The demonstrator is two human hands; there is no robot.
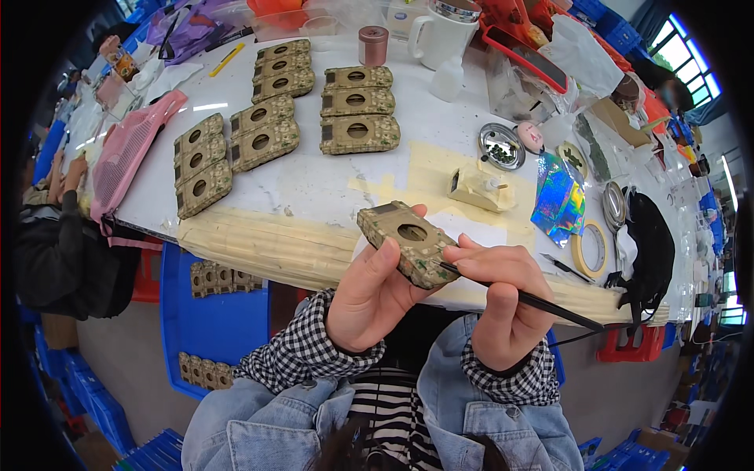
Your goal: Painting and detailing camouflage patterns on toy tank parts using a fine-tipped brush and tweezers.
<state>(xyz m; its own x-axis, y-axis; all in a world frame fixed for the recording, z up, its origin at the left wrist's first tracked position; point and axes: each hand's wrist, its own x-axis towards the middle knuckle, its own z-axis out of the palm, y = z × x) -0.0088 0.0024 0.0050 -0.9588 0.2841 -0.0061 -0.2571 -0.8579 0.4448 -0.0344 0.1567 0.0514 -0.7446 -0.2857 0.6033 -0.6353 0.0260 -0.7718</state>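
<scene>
Currently | left hand (363, 304) curled round camouflage casing (410, 251) | right hand (507, 297) pinching black tool (559, 311) at casing's side

Faded light-blue denim jacket (267, 439) in my remote view, stitched denim pocket flap (496, 420) at right, black-and-white checked fabric sleeves (294, 345) with bunched cuffs, black-and-white striped top (383, 400) between

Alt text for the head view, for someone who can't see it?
A person's left hand holds a camouflage-patterned piece with an oval opening, while the right hand grips a thin black tool, its tip at the piece's side. Similar pieces lie in rows on a white table amid containers and assorted clutter.
</scene>
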